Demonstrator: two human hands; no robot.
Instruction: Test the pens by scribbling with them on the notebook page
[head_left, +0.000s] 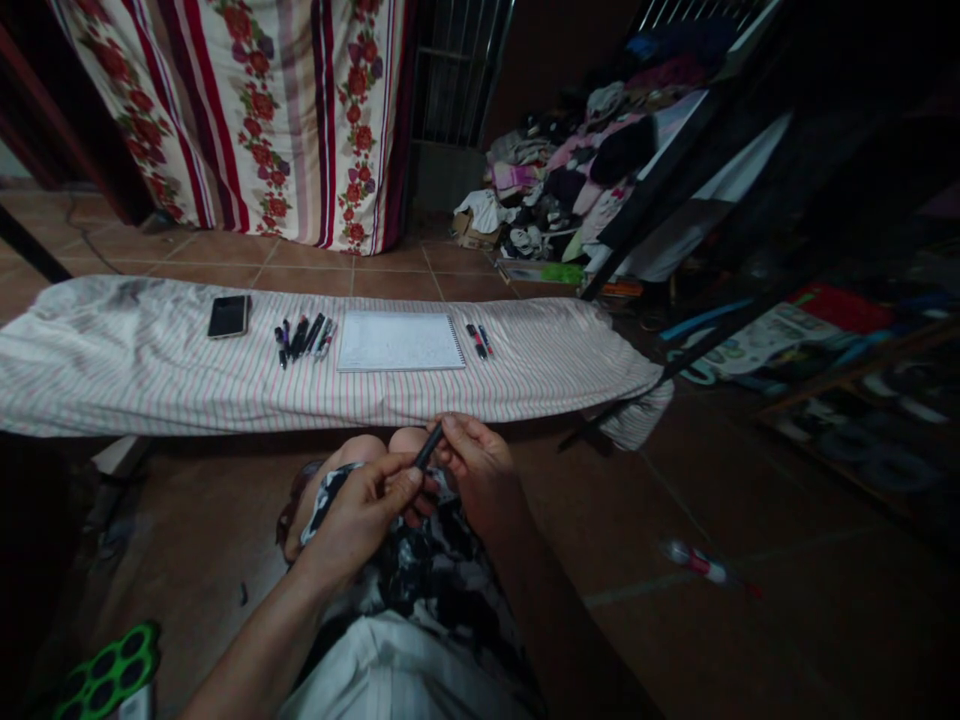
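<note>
Above my lap, a dark marker [429, 447] slants between my two hands. My left hand [379, 500] pinches its lower end, and my right hand [474, 455] holds the upper end by thumb and fingers. Beyond them, a spiral notebook [401, 341] lies open on the striped cloth [225, 395]. Several pens and markers [304, 337] are grouped to the left of the notebook. Two more pens [478, 341] lie to its right. A dark phone or tablet [228, 316] rests farther left on the cloth.
A floral curtain [262, 120] hangs behind the cloth-covered surface. Clothes are piled [570, 170] at the back right. A bottle-like object [697, 562] lies on the tiled floor at right. At lower left is a green object with round holes [109, 672]. Dark poles slant at right.
</note>
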